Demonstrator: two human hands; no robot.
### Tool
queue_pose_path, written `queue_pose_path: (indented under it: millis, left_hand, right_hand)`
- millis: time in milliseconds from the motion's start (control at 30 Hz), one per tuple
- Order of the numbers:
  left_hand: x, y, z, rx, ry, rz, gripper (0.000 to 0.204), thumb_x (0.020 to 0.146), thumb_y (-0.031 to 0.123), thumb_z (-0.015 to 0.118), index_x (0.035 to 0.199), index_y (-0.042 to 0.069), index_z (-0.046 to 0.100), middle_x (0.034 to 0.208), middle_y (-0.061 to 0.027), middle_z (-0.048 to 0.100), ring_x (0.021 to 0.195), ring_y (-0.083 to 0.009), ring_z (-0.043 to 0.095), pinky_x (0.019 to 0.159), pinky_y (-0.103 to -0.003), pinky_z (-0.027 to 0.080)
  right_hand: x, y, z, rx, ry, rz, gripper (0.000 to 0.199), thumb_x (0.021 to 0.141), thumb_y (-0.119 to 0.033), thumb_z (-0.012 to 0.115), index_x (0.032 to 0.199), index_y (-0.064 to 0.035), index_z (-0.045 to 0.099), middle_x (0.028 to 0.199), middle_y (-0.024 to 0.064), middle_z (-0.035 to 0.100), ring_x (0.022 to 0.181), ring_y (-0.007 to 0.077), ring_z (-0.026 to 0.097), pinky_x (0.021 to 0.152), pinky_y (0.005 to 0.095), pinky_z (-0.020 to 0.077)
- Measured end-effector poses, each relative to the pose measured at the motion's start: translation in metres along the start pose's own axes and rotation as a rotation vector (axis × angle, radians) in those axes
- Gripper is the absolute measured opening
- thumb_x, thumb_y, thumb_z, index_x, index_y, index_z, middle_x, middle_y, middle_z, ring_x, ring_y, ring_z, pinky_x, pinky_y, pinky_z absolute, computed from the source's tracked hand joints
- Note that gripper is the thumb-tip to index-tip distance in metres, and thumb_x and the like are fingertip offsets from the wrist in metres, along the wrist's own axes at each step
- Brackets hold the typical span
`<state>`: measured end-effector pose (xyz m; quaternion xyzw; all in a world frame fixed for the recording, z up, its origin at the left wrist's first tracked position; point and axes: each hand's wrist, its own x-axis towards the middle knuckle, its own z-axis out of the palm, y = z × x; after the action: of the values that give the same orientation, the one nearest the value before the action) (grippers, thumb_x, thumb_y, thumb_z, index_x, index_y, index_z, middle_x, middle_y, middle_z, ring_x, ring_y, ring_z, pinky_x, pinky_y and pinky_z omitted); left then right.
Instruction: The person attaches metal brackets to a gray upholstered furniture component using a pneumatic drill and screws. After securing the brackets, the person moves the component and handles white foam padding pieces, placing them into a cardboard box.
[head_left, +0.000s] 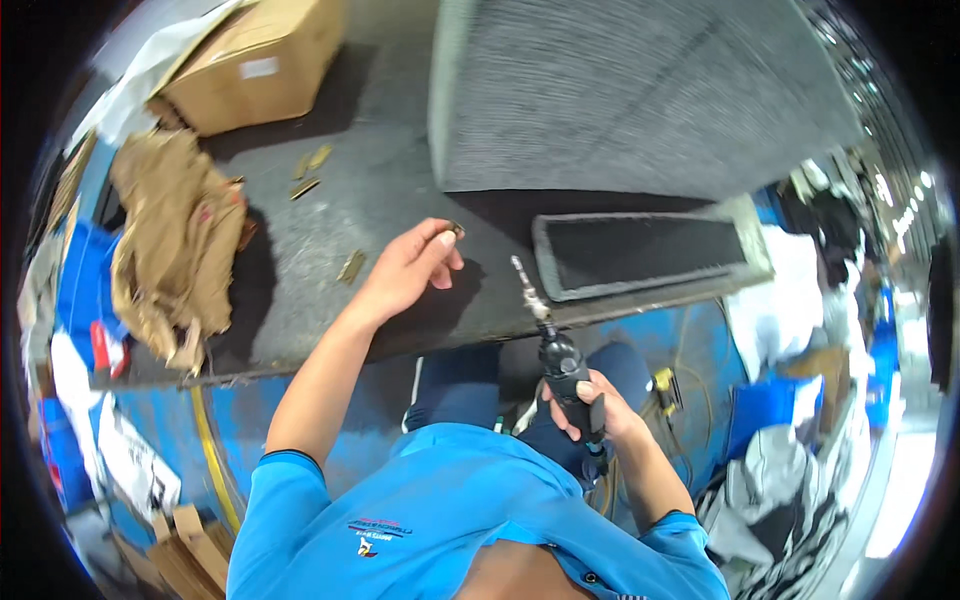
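Fingertips of the left hand (pixel 410 268) pinch a small dark part (pixel 456 230) above the grey bench (pixel 380 190). Right hand (pixel 592 405), nearer the body, grips a black power driver (pixel 560 365), its long axis pointing up-left toward that part. Far left, a closed cardboard box (pixel 260 60); contents hidden.

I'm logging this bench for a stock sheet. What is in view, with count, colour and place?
Finned panel: one, grey, far right of bench.
Framed mesh: one, dark with grey rim, near bench edge.
Box: one, brown cardboard, far left.
Crumpled paper: one heap, brown, left of bench.
Brass pieces: about four, loose on bench.
Bench: one, dark grey top, blue front.
Left hand: pinches a small part over the bench.
Right hand: grips a black power driver, bit pointing up.
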<state>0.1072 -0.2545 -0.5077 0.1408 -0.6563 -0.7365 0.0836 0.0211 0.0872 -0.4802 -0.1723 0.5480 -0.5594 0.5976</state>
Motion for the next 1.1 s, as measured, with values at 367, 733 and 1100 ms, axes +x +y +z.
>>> queue_pose_path:
  millis: [367, 733, 1100]
  left_hand:
    - [0.157, -0.011, 0.205, 0.685, -0.160, 0.252, 0.031, 0.101, 0.032, 0.058, 0.100, 0.005, 0.071, 0.083, -0.0126, 0.073, 0.069, -0.0244, 0.069, 0.066, -0.039, 0.053]
    - [0.212, 0.001, 0.268, 1.016, -0.109, 0.214, 0.028, 0.091, 0.038, 0.070, 0.098, 0.011, 0.074, 0.092, -0.0124, 0.075, 0.091, -0.0339, 0.071, 0.080, -0.047, 0.054]
    - [0.036, 0.005, 0.049, 1.233, 0.522, 0.271, 0.015, 0.088, 0.020, 0.074, 0.095, 0.008, 0.068, 0.087, -0.0108, 0.068, 0.079, -0.0330, 0.067, 0.069, -0.045, 0.053]
  right_hand:
    - [-0.073, 0.068, -0.029, 0.303, 0.306, -0.271, 0.059, 0.094, -0.052, 0.059, 0.115, 0.0024, 0.060, 0.076, 0.0117, 0.066, 0.053, 0.0140, 0.059, 0.049, 0.0255, 0.0475]
    - [-0.082, 0.093, -0.048, 0.501, 0.231, -0.389, 0.071, 0.093, -0.061, 0.058, 0.117, 0.0055, 0.056, 0.074, 0.0126, 0.064, 0.049, 0.0133, 0.056, 0.045, 0.0250, 0.0458]
    - [-0.071, 0.071, -0.057, 0.429, 0.198, -0.142, 0.084, 0.074, -0.066, 0.075, 0.111, 0.0086, 0.060, 0.068, 0.0122, 0.063, 0.047, 0.0148, 0.055, 0.042, 0.0250, 0.0434]
